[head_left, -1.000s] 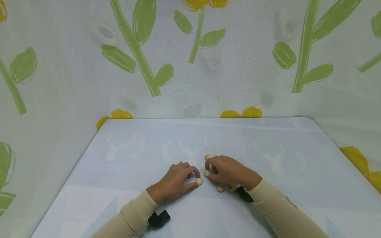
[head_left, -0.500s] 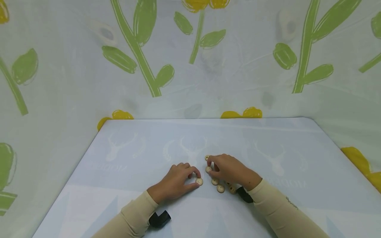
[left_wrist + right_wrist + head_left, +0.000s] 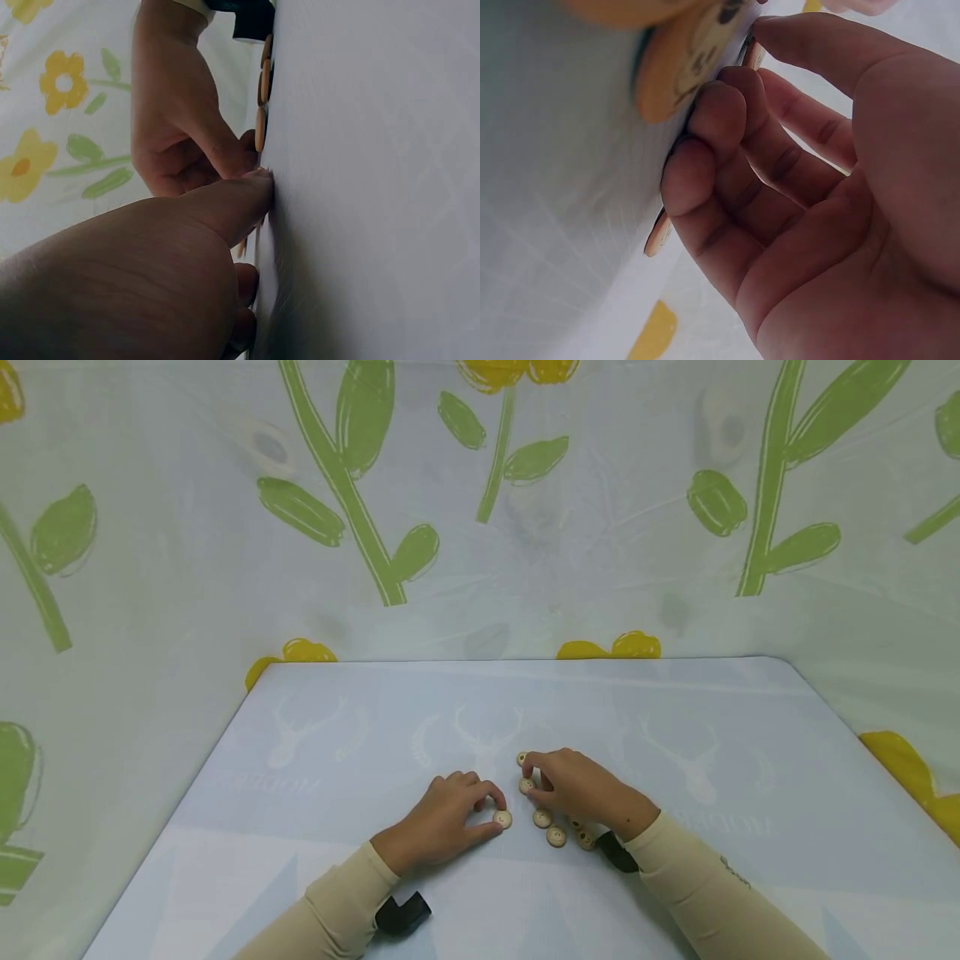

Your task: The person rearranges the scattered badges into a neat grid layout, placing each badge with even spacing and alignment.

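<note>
In the head view my left hand (image 3: 442, 822) pinches a small round wooden disc (image 3: 502, 819) between thumb and index finger, flat on the table. My right hand (image 3: 581, 789) has thumb and index finger on either side of another pale wooden disc (image 3: 527, 786), marked with what looks like a face. A further disc (image 3: 522, 759) lies just beyond the right fingertips. Toward me are more, among them one disc (image 3: 542, 818) and a lower one (image 3: 556, 836). Close up in the right wrist view, a wooden disc (image 3: 679, 75) shows dark printed marks. The right palm hides part of the group.
A pale table (image 3: 360, 710) with faint deer prints extends around the hands. Behind it hangs a cloth (image 3: 600, 568) with green leaves and yellow flowers. A black wrist device (image 3: 402, 914) sits under the left wrist, another (image 3: 617, 852) under the right.
My right hand has shifted slightly away from me, from one disc to the disc it now pinches; the former one lies nearer me. The left hand has stayed put.
</note>
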The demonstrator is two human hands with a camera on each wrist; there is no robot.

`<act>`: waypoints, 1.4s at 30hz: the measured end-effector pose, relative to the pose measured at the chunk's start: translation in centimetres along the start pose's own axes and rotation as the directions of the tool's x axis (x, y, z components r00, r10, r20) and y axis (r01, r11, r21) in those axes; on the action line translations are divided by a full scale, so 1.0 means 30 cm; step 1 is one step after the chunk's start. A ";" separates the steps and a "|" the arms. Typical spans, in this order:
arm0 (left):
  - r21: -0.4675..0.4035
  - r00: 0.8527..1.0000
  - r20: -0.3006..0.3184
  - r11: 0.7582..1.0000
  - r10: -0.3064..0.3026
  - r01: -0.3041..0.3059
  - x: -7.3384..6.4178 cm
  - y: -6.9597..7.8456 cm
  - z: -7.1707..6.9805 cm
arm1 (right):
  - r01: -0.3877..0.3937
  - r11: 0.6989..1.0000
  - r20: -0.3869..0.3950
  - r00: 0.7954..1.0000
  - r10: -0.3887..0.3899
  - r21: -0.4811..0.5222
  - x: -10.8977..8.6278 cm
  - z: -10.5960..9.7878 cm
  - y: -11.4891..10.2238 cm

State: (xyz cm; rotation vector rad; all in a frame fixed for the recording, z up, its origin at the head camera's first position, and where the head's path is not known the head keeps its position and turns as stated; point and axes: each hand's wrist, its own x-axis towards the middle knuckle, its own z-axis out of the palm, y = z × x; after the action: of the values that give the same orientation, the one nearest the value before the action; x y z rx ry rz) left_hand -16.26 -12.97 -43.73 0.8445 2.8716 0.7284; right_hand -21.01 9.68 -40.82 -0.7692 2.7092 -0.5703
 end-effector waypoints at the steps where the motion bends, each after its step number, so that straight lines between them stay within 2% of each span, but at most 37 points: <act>1: 0.000 1.000 0.000 1.000 0.000 0.000 -0.001 0.000 0.000 | 0.002 1.000 0.000 1.000 -0.002 0.003 0.000 0.001 0.001; 29: -0.007 1.000 -0.006 1.000 -0.003 0.003 -0.001 0.005 -0.007 | 0.027 1.000 0.007 1.000 -0.027 0.000 0.015 0.000 0.004; 42: -0.025 1.000 0.007 1.000 -0.012 0.012 -0.006 0.003 0.003 | 0.067 0.997 0.052 0.996 -0.069 0.048 -0.020 -0.018 0.005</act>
State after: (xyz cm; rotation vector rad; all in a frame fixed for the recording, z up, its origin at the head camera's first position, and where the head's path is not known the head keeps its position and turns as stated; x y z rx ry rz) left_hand -16.03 -12.96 -43.77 0.8244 2.8533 0.7568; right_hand -20.76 10.27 -40.32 -0.8553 2.6206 -0.6161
